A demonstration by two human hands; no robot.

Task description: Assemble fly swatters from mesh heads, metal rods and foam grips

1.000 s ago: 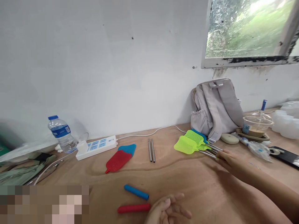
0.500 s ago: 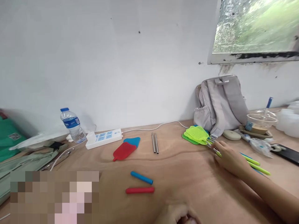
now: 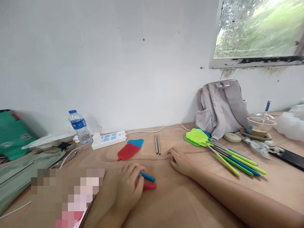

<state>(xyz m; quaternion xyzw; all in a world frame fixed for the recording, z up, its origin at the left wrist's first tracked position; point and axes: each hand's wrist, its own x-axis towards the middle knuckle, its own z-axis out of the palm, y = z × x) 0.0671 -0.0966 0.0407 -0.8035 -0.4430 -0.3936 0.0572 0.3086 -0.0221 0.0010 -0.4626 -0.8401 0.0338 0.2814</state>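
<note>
My left hand [image 3: 127, 186] reaches over the near ends of two plastic handles, one blue [image 3: 147, 176] and one red [image 3: 150, 186]. Its fingers are loosely bent and apart, hiding part of both handles, which still lie on the table. Further right, my right hand [image 3: 180, 161] rests low over the table with fingers loosely extended and nothing in them. Just left of its fingertips lie two metal rods [image 3: 157, 145] side by side. A red fly swatter head [image 3: 128, 151] overlaps a blue swatter head [image 3: 138, 143] beyond my left hand.
Several fly swatters with lime heads [image 3: 196, 136] lie fanned at right, before a grey backpack [image 3: 220, 107]. A power strip [image 3: 109, 140] and water bottle [image 3: 80, 126] stand at back left. A plastic cup [image 3: 260, 125] and phone [image 3: 288, 158] are far right.
My right hand has left the bundle of swatters and moved left toward the metal rods. My left hand has come up from the bottom edge to the blue and red handles.
</note>
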